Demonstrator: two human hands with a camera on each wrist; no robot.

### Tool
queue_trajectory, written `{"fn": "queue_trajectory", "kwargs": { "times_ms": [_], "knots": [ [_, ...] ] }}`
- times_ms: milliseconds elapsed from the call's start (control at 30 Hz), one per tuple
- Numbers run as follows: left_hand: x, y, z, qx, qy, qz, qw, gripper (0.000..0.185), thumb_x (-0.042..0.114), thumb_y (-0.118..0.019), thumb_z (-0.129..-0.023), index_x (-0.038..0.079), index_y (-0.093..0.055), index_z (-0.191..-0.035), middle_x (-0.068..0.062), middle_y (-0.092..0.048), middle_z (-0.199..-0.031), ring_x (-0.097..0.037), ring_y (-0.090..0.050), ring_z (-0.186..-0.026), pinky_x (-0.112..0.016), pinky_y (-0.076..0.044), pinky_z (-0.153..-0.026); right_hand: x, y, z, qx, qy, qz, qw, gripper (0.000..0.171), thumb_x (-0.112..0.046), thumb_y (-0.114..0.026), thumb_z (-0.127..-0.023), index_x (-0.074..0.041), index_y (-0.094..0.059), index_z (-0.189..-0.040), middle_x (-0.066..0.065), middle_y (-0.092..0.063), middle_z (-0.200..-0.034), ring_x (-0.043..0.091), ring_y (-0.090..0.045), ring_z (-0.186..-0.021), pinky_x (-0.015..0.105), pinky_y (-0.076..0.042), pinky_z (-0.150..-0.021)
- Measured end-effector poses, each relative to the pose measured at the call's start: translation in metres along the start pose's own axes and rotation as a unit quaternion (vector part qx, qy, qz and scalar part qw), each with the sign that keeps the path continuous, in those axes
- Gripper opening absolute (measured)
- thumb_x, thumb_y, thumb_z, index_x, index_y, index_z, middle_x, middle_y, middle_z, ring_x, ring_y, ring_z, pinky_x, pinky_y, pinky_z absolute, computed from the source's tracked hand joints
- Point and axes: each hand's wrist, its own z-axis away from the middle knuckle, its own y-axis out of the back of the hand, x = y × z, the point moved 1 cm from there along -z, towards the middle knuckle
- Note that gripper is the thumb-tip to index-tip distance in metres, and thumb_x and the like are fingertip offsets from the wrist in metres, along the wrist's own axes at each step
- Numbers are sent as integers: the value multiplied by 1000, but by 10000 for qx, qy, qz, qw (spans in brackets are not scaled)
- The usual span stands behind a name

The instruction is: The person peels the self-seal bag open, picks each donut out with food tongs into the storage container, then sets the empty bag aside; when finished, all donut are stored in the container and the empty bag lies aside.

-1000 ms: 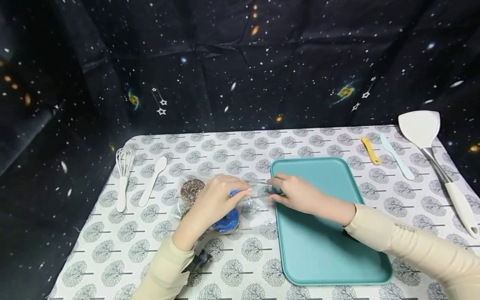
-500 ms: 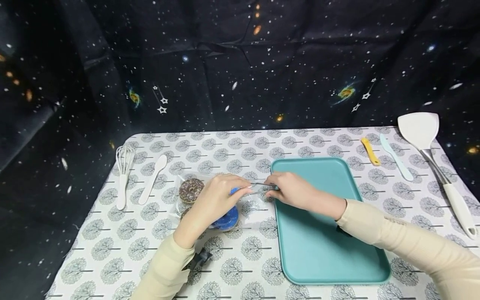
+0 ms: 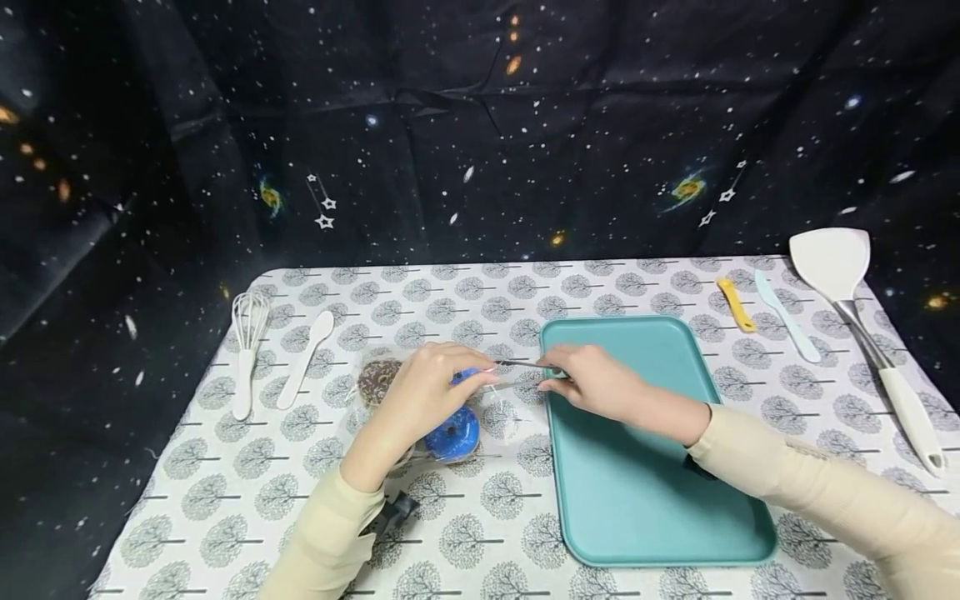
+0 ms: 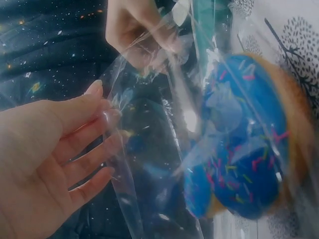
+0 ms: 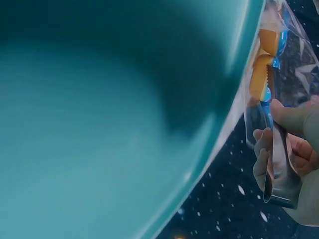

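Left hand pinches edge of clear plastic bag; right hand pinches opposite edge, bag film stretched between them. Bag lies left of centre on surface, just beside left rim of teal tray. Inside bag: blue-iced doughnut with sprinkles, chocolate-iced doughnut. Whisk and white spoon near left edge. Yellow tool, pale blue knife, white spatula near back right corner. No legible brand, label or writing on bag or utensils.
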Motion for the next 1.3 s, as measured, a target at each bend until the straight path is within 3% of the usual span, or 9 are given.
{"fn": "queue_trajectory", "kwargs": {
  "times_ms": [267, 600, 867, 1067, 1300],
  "knots": [
    [-2, -3, 0, 17, 30, 68, 10000, 18, 29, -67, -86, 16, -74, -97, 3, -72, -99, -15, -65, -98, -38, -46, -98, 5, 16, 29, 442, -64, 409, 9982, 27, -21, -72, -82, -6, -65, -103, 2, -66, -89, 0, -42, -54, 15, -41, -47],
    [-1, -2, -2, -21, 62, 67, 10000, 17, 28, -66, -87, 16, -74, -97, 2, -71, -100, -16, -64, -101, -38, -46, -98, 18, 35, 72, 606, -383, 644, 9953, 26, -22, -73, -80, -10, -66, -101, -12, -50, -71, -1, -36, -54, 15, -36, -46],
    [-5, -3, -1, 1, 88, 83, 9999, 14, 28, -65, -88, 21, -74, -96, 5, -71, -98, -13, -65, -98, -35, -48, -95, 35, 50, 107, 602, -688, 952, 9913, 27, -23, -75, -78, -10, -66, -100, -13, -45, -69, -1, -35, -53, 15, -36, -45],
    [-5, -2, -1, 6, 0, 160, 9999, 14, 28, -65, -88, 19, -73, -96, 4, -71, -99, -13, -65, -98, -35, -48, -96, 49, 63, 119, 686, -966, 1022, 9877, 27, -20, -76, -78, -8, -65, -100, -9, -54, -73, 0, -40, -56, 17, -38, -45],
    [-5, 0, 0, 28, -11, 178, 9998, 16, 29, -66, -87, 18, -73, -97, 3, -71, -99, -15, -65, -99, -37, -46, -98, 66, 65, 115, 568, -1189, 1113, 9850, 30, -22, -74, -80, -2, -65, -101, 2, -63, -79, 2, -47, -58, 20, -43, -47]
  ]
}}
